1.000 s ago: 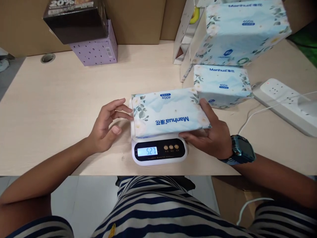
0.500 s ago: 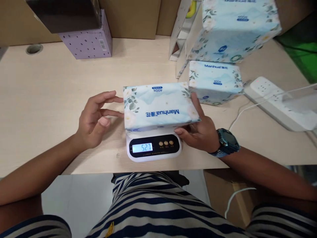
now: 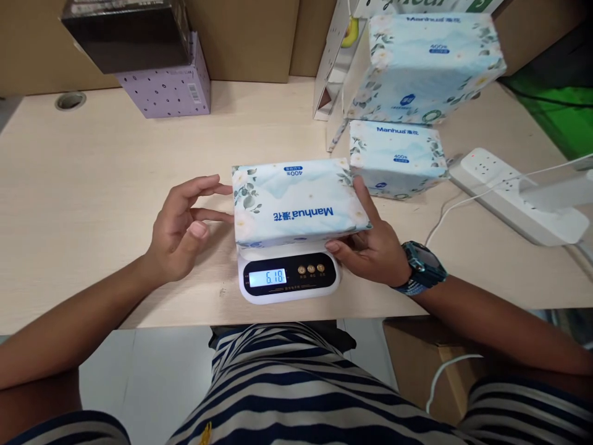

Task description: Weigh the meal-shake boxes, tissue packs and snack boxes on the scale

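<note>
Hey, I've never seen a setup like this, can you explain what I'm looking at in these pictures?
There's no machine arm here, just a person's bare hands. Every picture comes from one camera on their head, looking down. A Manhua packet sits over a digital scale reading 6.18. The right hand touches the packet's right end; the left hand is open, fingertips at its left end. I can't tell whether either bears its weight. Also on the table are more Manhua packets, a purple box below a black box, and a power strip.
</note>
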`<state>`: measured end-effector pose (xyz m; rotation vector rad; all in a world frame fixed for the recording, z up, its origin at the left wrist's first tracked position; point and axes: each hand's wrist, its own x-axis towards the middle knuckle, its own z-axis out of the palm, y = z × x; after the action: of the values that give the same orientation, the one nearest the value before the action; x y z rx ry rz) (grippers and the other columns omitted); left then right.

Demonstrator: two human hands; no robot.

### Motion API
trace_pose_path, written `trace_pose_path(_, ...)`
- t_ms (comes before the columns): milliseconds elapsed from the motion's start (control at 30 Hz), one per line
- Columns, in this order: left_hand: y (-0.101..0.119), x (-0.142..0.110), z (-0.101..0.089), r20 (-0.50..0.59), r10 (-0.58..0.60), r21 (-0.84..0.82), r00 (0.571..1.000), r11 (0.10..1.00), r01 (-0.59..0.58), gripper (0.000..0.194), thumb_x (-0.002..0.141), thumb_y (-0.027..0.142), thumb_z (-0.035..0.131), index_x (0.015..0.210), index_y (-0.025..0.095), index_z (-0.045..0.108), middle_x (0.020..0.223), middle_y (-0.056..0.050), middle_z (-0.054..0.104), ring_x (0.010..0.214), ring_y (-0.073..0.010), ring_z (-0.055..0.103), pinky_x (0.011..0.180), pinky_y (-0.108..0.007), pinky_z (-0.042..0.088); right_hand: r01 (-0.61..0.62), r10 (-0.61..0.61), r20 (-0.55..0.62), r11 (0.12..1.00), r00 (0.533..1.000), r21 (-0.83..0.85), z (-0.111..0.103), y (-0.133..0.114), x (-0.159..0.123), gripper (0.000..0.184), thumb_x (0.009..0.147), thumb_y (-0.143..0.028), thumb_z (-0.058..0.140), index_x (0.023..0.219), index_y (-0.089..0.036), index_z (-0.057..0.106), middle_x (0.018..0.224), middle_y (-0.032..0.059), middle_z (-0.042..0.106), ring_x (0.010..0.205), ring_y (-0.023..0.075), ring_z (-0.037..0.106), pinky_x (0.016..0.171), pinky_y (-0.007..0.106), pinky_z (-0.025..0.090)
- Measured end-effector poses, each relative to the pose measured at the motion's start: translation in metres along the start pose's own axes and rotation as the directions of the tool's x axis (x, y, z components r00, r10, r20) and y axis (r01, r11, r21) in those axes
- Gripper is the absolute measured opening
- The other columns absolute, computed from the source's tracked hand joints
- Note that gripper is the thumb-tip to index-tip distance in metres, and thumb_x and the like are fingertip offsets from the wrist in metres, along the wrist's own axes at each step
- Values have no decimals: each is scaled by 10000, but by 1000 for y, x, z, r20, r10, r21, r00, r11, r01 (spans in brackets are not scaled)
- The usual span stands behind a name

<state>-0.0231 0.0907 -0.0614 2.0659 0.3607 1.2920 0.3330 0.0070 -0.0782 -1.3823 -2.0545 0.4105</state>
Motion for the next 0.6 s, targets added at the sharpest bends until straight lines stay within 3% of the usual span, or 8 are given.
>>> trace_pose_path(167, -2, 1, -1, 21, 33, 40, 999, 999, -34, 582, 1124, 472, 603, 1644, 220, 532, 1489, -143, 672, 1401, -264, 706, 869, -271, 761, 79, -78, -28, 996, 997, 30, -1, 2, 0, 1071, 1046, -723, 529, 1809, -116, 85, 995, 140, 821, 629, 204, 696, 528, 288, 567)
trace_pose_path(367, 2, 4, 2, 26, 66, 44, 997, 997, -67, 505, 1168, 320, 513, 1650, 168, 511, 1516, -138, 670, 1440, -193, 680, 950, -198, 726, 41, -40, -26, 999, 999, 34, -1, 2, -1, 1056, 1039, -722, 550, 1812, -150, 115, 1056, 139, 819, 637, 192, 694, 545, 291, 581)
trace_pose_path(600, 4, 4, 4, 8, 43, 25, 999, 999, -43, 486, 1163, 296, 527, 1636, 186, 534, 1547, -117, 669, 1442, -193, 679, 961, -191, 723, 47, -46, -27, 998, 999, 52, -1, -1, 1, 1023, 1056, -739, 517, 1795, -132, 155, 789, 72, 758, 557, 184, 663, 508, 281, 569)
